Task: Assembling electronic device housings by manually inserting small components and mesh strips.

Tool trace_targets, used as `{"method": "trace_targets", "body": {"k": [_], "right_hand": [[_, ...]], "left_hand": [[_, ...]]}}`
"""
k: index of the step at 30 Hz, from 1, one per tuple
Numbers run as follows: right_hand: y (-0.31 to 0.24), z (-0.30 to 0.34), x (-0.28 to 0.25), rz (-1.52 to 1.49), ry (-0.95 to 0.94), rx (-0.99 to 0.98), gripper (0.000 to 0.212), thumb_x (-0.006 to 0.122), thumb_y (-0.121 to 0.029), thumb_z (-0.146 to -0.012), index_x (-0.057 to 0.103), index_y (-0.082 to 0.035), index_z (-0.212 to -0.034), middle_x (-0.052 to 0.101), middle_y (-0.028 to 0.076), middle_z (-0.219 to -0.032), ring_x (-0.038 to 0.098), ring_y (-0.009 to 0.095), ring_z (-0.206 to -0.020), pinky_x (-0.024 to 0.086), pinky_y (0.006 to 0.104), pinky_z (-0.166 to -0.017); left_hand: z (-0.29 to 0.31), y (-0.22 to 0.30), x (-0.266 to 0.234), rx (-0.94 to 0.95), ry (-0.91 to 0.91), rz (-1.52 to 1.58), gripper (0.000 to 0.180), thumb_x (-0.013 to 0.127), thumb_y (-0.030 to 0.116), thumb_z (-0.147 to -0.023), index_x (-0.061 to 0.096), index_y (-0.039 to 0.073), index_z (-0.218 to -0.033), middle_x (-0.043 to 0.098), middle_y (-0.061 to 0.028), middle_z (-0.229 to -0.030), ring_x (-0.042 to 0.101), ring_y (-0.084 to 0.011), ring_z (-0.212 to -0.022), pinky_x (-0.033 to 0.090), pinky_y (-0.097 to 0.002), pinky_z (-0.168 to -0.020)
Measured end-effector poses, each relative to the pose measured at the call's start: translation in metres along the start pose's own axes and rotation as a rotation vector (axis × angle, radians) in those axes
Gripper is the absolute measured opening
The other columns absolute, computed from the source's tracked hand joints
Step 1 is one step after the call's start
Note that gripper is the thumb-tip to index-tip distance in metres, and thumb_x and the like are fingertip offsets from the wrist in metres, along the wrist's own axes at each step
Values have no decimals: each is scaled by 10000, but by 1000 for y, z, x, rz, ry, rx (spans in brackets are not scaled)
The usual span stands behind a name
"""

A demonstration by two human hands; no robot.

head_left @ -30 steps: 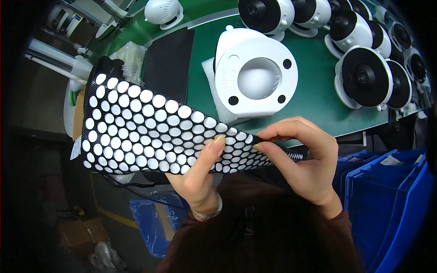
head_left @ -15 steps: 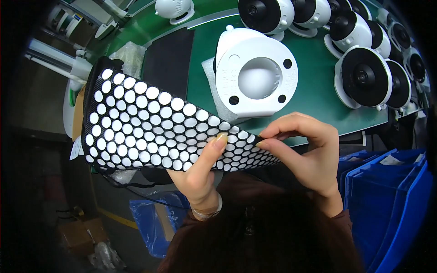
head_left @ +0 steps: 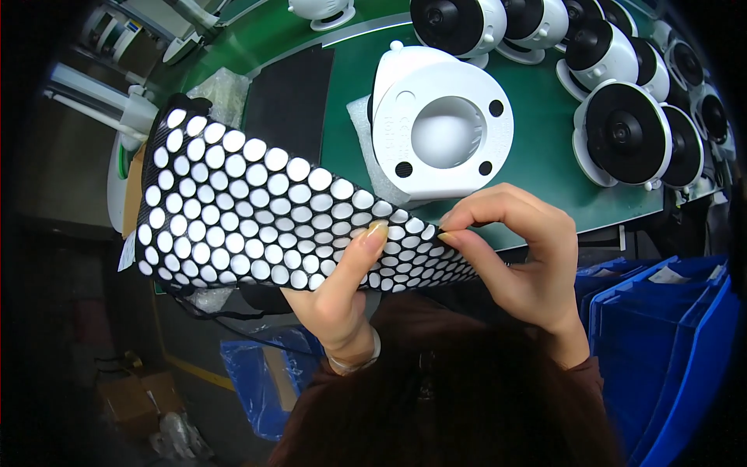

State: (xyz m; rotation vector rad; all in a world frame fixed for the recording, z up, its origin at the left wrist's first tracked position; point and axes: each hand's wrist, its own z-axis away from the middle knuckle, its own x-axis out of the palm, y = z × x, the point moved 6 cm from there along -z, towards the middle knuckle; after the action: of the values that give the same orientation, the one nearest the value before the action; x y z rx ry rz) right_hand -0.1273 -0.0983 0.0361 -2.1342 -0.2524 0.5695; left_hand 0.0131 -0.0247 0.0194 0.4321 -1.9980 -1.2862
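A long black piece covered in rows of white round dots (head_left: 233,210) stretches from the left toward my right hand, narrowing on the right. It may be a bag or a sheet; I cannot tell which. My left hand (head_left: 338,300) is closed on its lower edge, thumb on top and fingers hidden beneath. With thumb and forefinger, my right hand (head_left: 529,253) pinches at the upper edge near the narrow end; whether it grips the edge or a single dot is unclear. Just beyond stands a white round-based device (head_left: 393,117), its ring-shaped underside facing me.
Several white devices with black round fronts (head_left: 626,128) crowd the right of the green table (head_left: 350,74). A black mat (head_left: 288,101) and clear plastic wrap (head_left: 226,93) lie left. Blue bins (head_left: 661,335) stand lower right; cardboard boxes (head_left: 136,401) sit on the floor.
The dotted piece has shifted slightly up and left at its wide end. My right hand has risen a little, still pinching. My left hand keeps its hold.
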Motion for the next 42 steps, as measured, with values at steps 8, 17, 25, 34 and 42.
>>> {"method": "trace_targets", "body": {"k": [8, 17, 25, 34, 42], "right_hand": [[-23, -3, -7, 202, -42, -177, 141, 590, 75, -546, 533, -1, -649, 580, 101, -737, 566, 218, -704, 439, 261, -633], [-47, -33, -17, 306, -118, -328, 116, 594, 9, -534, 510, -5, -613, 553, 164, -953, 514, 300, -926, 384, 371, -804], [-17, -63, -10, 176, 114, -102, 58, 570, 5, -654, 553, 21, -708, 573, 121, -898, 544, 159, -762, 409, 229, -683], [-17, -66, -6, 268, 143, -103, 48, 575, 4, -650, 563, 23, -693, 573, 99, -830, 540, 143, -709, 416, 219, -635], [-21, -66, -2, 369, 126, -166, 108, 594, 25, -632, 527, 18, -716, 558, 82, -795, 540, 126, -694, 414, 196, -622]], "left_hand": [[-4, -2, 3, -55, 16, 40, 281, 603, -87, -586, 502, -54, -847, 550, -69, -739, 527, -116, -626, 412, -183, -580], [-30, -6, 15, -72, -98, 143, 543, 541, -51, -630, 295, -79, -1113, 497, -214, -1021, 494, -124, -780, 361, -208, -741], [-22, -14, 9, -209, -220, 71, 348, 581, -54, -610, 506, -76, -950, 554, -106, -859, 535, -144, -775, 422, -219, -698], [-26, -18, 14, -273, -206, 5, 380, 537, -68, -571, 487, -87, -947, 552, -109, -806, 539, -154, -704, 424, -219, -655], [-28, -16, 15, -198, -308, 82, 273, 580, -62, -634, 511, -64, -898, 573, -99, -816, 557, -131, -717, 440, -208, -646]]}}
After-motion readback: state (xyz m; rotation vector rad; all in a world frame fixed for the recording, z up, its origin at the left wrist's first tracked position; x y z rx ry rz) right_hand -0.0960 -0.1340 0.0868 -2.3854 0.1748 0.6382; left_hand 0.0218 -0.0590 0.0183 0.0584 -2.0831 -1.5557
